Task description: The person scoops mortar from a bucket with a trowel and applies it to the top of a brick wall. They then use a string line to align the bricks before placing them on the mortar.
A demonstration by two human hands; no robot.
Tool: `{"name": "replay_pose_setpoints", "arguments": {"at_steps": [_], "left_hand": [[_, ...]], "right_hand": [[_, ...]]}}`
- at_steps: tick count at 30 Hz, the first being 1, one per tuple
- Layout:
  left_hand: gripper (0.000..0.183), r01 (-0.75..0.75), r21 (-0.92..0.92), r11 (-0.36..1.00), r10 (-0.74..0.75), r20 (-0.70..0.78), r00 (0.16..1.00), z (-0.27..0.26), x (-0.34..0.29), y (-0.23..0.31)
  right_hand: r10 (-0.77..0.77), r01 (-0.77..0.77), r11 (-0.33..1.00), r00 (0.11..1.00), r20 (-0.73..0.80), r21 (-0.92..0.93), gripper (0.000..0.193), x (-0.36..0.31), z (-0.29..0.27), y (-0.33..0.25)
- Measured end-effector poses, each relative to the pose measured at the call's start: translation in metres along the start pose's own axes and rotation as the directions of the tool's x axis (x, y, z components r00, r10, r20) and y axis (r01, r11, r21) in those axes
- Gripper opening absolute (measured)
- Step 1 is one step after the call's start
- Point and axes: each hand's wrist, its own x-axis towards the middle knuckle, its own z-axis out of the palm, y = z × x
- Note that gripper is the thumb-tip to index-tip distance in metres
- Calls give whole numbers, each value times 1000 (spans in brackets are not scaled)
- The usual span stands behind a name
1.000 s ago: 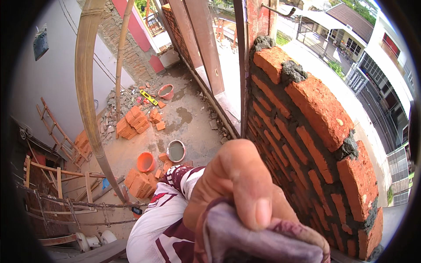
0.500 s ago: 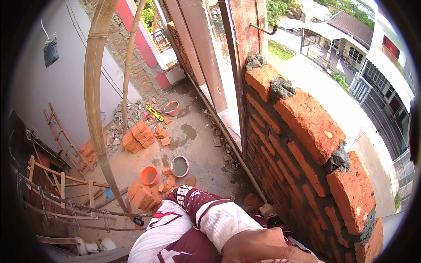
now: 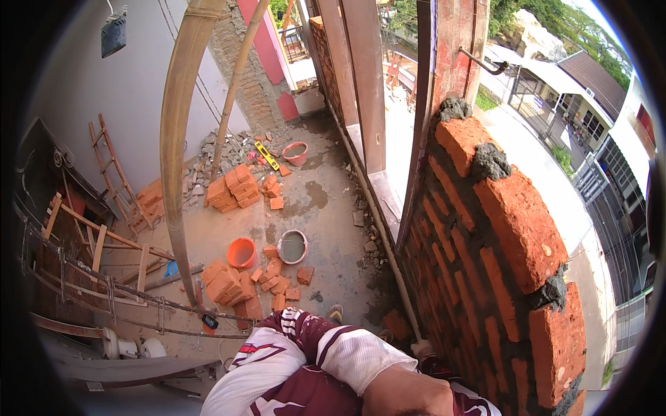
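A bare forearm [image 3: 406,395], apparently my left, bends across the lower edge below a white and maroon sleeve [image 3: 361,353]; its hand is out of the picture. What looks like my right hand [image 3: 422,348] reaches low beside the brick wall [image 3: 444,263], half hidden by my arm and small in view. Its fingers cannot be made out, nor whether they grip anything. A shaded brick [image 3: 397,323] lies just beyond it. Along the wall's top course, red bricks [image 3: 520,229] sit with lumps of grey mortar [image 3: 491,162] in the gaps.
On the floor stand an orange bucket [image 3: 242,254] and a pale bucket of grey mix [image 3: 293,247], beside stacked bricks [image 3: 225,284]. Farther off are another brick pile [image 3: 236,187], a yellow spirit level [image 3: 266,156] and rubble [image 3: 208,156]. A bamboo pole [image 3: 177,139] rises at left; a sandalled foot [image 3: 336,313] shows below.
My view has shifted: the wall, buckets and bricks sit farther right in the picture. More of the floor near my feet shows, including a sandalled foot. Less of the bare forearm is visible.
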Motion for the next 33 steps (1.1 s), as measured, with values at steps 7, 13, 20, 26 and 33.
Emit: {"name": "replay_pose_setpoints", "arguments": {"at_steps": [7, 13, 20, 26, 33], "left_hand": [[53, 177, -98, 979, -180, -16, 984, -31, -4, 64], [58, 313, 6, 950, -307, -178, 935, -57, -86, 102], [52, 714, -159, 682, -731, -139, 668, -69, -206, 86], [52, 952, 272, 138, -888, -393, 241, -80, -236, 106], [35, 684, 174, 708, -477, -596, 646, -83, -181, 162]], "right_hand": [[55, -51, 998, 992, -112, 39, 39, -10, -40, -63], [-37, 36, 999, 998, -48, -17, 39, -9, -41, -106], [-40, 40, 998, 999, -15, -55, 41, -20, -49, -157], [-11, 10, 992, 1000, -5, -125, 44, -21, -66, -169], [-11, 12, 993, 1000, 5, -113, 49, -18, -73, -174]]}}
